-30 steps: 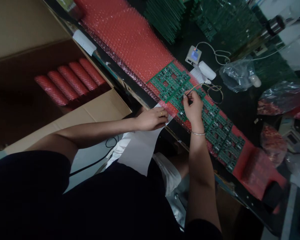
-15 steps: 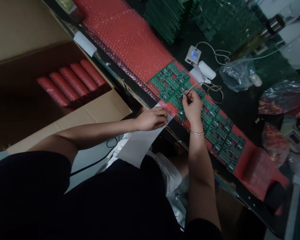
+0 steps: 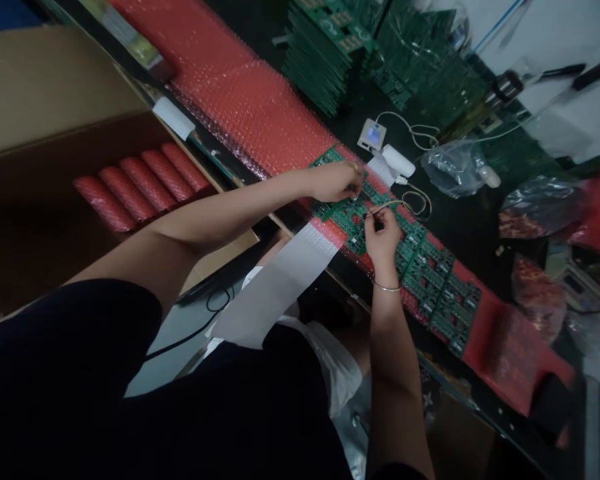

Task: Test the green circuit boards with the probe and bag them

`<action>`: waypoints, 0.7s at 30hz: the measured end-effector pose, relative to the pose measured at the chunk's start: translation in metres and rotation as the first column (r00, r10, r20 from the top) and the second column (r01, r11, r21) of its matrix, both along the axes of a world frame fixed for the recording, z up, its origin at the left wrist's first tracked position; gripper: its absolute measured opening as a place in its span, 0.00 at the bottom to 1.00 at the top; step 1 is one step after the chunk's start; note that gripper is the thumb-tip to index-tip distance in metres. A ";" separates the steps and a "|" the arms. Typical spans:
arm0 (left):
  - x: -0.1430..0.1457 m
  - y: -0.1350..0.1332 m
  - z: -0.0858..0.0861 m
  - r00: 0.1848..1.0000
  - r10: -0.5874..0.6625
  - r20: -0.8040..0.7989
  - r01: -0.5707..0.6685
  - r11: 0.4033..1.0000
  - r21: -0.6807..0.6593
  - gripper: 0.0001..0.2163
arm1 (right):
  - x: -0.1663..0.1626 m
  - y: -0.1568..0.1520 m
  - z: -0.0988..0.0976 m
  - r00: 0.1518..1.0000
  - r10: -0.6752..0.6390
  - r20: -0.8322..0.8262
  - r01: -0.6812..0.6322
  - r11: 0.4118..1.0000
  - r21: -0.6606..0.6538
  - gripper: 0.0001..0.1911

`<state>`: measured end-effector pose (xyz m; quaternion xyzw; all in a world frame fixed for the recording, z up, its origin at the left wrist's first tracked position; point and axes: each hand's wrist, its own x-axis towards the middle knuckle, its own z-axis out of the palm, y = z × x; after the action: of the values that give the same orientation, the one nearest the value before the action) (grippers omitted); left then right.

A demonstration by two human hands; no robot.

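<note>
A row of green circuit boards point(image 3: 437, 283) lies on red bubble wrap point(image 3: 230, 73) along the bench. Over the boards at the row's left end, my left hand point(image 3: 336, 181) has its fingertips pinched together; anything between them is too small to make out. My right hand point(image 3: 383, 239) is closed on the end of a thin bundle of wires point(image 3: 403, 202), close above a board beside the left fingers. The wires run to a small white meter with a lit screen point(image 3: 373, 135). A white paper strip point(image 3: 280, 280) hangs from the bench edge towards my lap.
A cardboard box point(image 3: 25, 100) at left holds several red bubble-wrap rolls point(image 3: 143, 180). A stack of circuit boards point(image 3: 320, 60) stands at the back. A white roll point(image 3: 399, 161), a clear plastic bag point(image 3: 453, 170) and bags of small reddish parts point(image 3: 537, 287) lie to the right.
My left hand has moved from the paper strip at the bench edge up over the boards, its fingertips now pinched. My right hand still holds the wire end at nearly the same spot.
</note>
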<state>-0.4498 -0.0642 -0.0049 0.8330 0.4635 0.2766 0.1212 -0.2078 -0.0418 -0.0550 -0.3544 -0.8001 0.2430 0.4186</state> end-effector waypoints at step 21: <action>0.022 0.069 -0.016 0.928 -0.044 -0.371 -0.006 0.991 -0.132 0.08 | -0.004 -0.002 -0.006 0.999 -0.037 -0.030 0.035 0.998 -0.055 0.07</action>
<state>-0.4275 0.0045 -0.0213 0.8652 0.4870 0.0810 0.0881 -0.2120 -0.0435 -0.0606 -0.3762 -0.7800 0.2627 0.4256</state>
